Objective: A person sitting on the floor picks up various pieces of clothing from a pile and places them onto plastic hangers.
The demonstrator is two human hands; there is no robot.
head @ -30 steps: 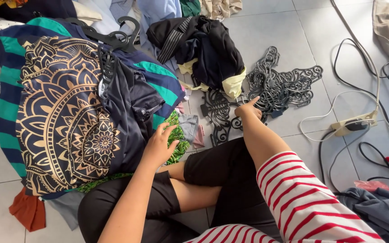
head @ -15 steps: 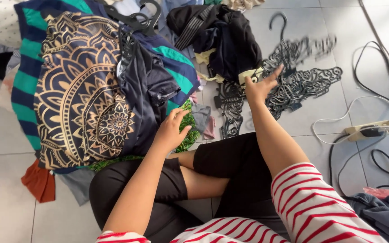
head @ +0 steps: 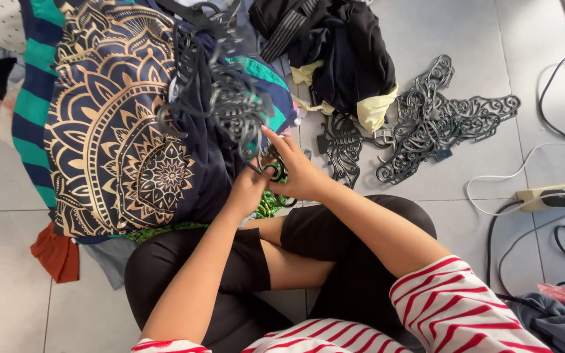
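I sit cross-legged on a tiled floor. My right hand (head: 301,174) grips the bottom of a black ornate plastic hanger (head: 230,108), which is blurred and raised over a navy and gold mandala-patterned cloth (head: 106,137) with teal stripes. My left hand (head: 250,188) meets the right hand at the hanger's lower end and touches it; whether it grips is unclear. Under both hands lies a green patterned cloth (head: 266,206). More black ornate hangers (head: 429,124) lie in a heap on the floor to the right.
A pile of black clothes (head: 344,46) with a yellow piece (head: 375,108) lies at the back. A white power strip (head: 554,196) and black cables (head: 511,229) run along the right. An orange cloth (head: 53,252) lies left, a grey-blue garment (head: 557,323) bottom right.
My right hand has left the hanger heap on the floor and come left with one hanger, lifting it over the patterned cloth. My left hand has moved up to meet it.
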